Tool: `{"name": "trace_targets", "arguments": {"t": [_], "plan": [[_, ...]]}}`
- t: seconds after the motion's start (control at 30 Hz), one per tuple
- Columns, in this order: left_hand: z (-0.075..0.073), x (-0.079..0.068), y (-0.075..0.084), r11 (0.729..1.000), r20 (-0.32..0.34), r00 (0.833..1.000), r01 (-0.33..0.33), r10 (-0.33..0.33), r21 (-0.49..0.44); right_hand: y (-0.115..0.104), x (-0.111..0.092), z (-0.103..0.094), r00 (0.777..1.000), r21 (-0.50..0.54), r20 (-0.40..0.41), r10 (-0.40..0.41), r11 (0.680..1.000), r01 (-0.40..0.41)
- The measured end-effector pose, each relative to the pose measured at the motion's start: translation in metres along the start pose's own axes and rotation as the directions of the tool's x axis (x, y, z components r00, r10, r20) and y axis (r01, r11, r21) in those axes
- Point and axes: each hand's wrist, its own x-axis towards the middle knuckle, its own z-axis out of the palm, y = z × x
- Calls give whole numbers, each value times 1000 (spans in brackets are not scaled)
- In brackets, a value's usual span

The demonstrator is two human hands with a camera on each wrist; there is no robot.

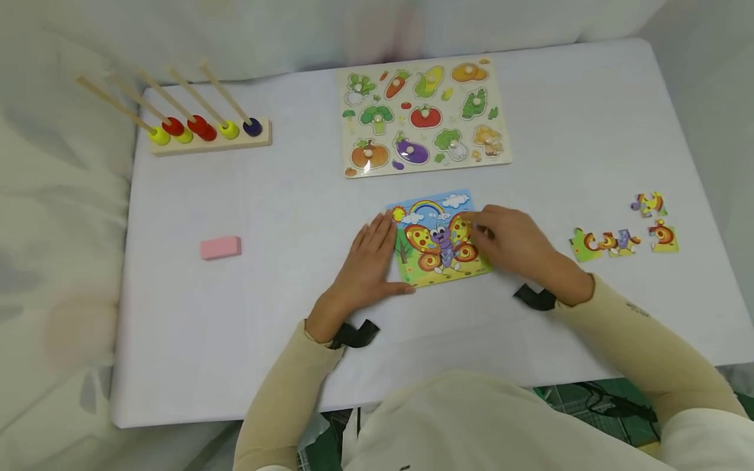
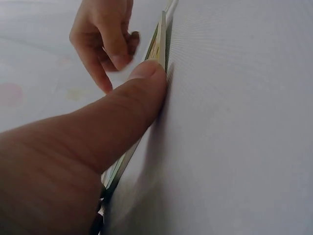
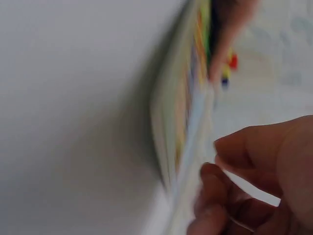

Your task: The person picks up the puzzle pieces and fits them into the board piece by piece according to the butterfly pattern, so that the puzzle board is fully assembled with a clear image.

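A small jigsaw board [image 1: 446,245] with a butterfly and rainbow picture lies in front of the person. My left hand [image 1: 368,261] rests along its left side with straight fingers, and the thumb touches the lower edge. In the left wrist view the thumb [image 2: 142,93] lies against the board's rim. Over the board's right side is my right hand [image 1: 509,242], index fingertip at the butterfly's upper right wing. Its fingers are loosely bent, and the right wrist view shows no piece between the fingertips [image 3: 225,152]. Several loose jigsaw pieces [image 1: 664,237] lie to the right.
Behind the board lies a wooden vegetable peg puzzle [image 1: 465,154]. At the back left stands a wooden bead stacker [image 1: 212,145] with tall tilted-looking rods. A pink block [image 1: 220,248] sits on the left part of the white table [image 1: 283,229]. Dark straps circle both wrists.
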Motion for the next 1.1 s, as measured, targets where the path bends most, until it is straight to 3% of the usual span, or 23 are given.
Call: {"name": "trace_targets", "arguments": {"t": [0.13,0.23,0.33,0.4,0.5,0.6,0.83,0.97,1.03,1.1], "plan": [[2,-1,-2,1000,-14,1000,14,-14,13,44,-14,-38,981,21,-123,153,988,-151],[2,-2,-3,1000,-18,1000,13,-12,16,85,-29,-67,937,52,-115,331,944,-327],[1,-2,-3,1000,-13,1000,11,-11,4,121,-49,-88,855,24,-48,517,856,-516],[1,-3,-3,1000,-13,1000,12,-12,-5,140,-61,-97,774,-33,-10,633,773,-633],[0,-3,-2,1000,-19,1000,12,-12,-14,160,-76,-103,666,-106,37,745,666,-739],[1,-2,-1,1000,-24,1000,11,-12,-22,171,-83,-104,605,-130,67,794,608,-783],[3,0,-2,1000,-11,1000,7,-7,-20,183,-86,-98,597,-88,49,800,599,-796],[4,1,-2,1000,-9,1000,-2,2,-18,179,-89,-97,564,-10,27,826,564,-826],[4,0,-2,1000,-11,1000,-3,3,-12,176,-88,-96,563,25,-2,827,563,-826],[4,0,-2,1000,-11,1000,-2,2,-12,173,-85,-94,577,48,-32,816,578,-814]]}}
